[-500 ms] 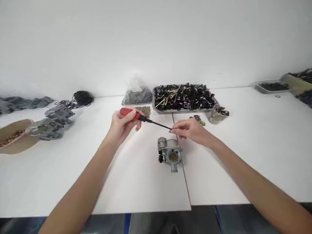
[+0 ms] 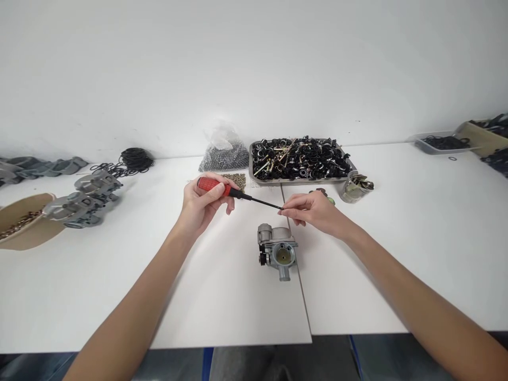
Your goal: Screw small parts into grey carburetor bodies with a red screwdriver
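Note:
A screwdriver (image 2: 214, 186) with a red and black handle is gripped in my left hand (image 2: 200, 206), its thin black shaft pointing right and slightly down. At the shaft's tip, the thumb and fingers of my right hand (image 2: 311, 210) are pinched together; whether they hold the tip itself or a tiny part on it cannot be made out. Just below the tip, a grey metal carburetor (image 2: 278, 251) sits on the white table (image 2: 230, 307), its round bore facing up toward me.
Behind my hands are a metal tray (image 2: 254, 177) of black clamps, a bag (image 2: 224, 156) of small parts and loose brass pieces (image 2: 238, 181). A cup (image 2: 351, 190) stands right. More carburetors (image 2: 75, 207), a tan bowl (image 2: 29, 238) and black cord (image 2: 135, 160) lie left; bins (image 2: 440, 143) are far right.
Both hands and the screwdriver have shifted very slightly right in the view. The grips look the same, and the carburetor remains where it was on the table.

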A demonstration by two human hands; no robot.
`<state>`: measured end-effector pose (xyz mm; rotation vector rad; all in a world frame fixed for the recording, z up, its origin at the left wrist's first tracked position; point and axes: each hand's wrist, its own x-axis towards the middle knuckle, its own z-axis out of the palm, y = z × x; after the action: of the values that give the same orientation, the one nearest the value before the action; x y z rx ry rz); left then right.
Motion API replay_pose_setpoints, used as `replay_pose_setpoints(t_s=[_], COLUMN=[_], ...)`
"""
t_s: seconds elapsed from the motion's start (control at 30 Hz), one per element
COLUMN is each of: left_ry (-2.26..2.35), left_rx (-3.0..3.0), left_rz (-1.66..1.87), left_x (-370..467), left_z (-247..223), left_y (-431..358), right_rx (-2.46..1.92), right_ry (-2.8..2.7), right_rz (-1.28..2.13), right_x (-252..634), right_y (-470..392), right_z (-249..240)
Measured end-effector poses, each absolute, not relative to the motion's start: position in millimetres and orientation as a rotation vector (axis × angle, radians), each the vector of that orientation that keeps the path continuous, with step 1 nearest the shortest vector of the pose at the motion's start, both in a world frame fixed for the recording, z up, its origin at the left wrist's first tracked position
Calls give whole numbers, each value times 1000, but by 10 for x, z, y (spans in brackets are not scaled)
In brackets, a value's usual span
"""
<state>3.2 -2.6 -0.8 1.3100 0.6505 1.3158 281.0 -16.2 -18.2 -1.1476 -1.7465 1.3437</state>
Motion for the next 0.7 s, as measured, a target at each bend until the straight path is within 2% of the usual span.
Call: replay_pose_setpoints(t_s=[0.17,0.47,0.7], left_ry=[670,536,422], left_rx=[1377,1804,2012], left_rz=[1312,1369,1357], left_x=[80,495,493], left_z=[130,955,1022], left_y=[-44,-61,-286], right_rx=[-1092,-944,-827], right_ry=[-1725,-1593,-2103], right_rz=[1382,1512,1470], right_x=[2823,2723,2773], right_y=[-172,-344,-373], right_z=[-187,-20,49])
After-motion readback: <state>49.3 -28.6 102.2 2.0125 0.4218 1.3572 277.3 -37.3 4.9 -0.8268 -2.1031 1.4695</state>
